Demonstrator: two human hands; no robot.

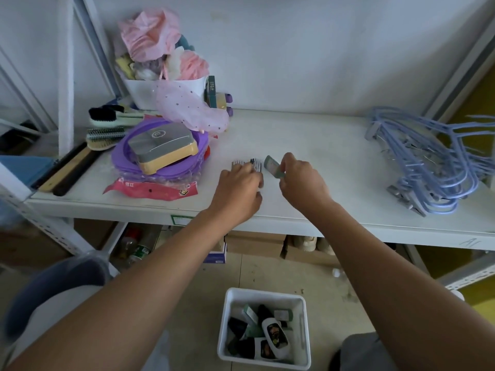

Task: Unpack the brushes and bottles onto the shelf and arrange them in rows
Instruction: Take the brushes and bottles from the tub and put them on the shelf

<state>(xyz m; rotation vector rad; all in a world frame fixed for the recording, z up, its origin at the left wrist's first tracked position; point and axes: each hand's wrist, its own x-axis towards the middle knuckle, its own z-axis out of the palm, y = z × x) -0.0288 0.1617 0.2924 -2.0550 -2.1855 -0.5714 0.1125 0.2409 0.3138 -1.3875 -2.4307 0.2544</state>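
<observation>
On the white shelf point(308, 135), my left hand point(238, 188) lies over a few small brushes point(246, 164) with their bristles pointing away from me; whether it grips them is unclear. My right hand point(300, 180) pinches a small grey-green brush point(273, 167), held tilted just right of those. On the floor below stands a white bin point(227, 330) holding several dark and white bottles point(274, 333) and more brushes.
A pile of blue hangers point(426, 159) fills the shelf's right end. At the left are purple lids with a grey box point(160, 148), larger brushes point(107, 129) and a white tub of pink puffs point(166, 95). Boxes sit under the shelf.
</observation>
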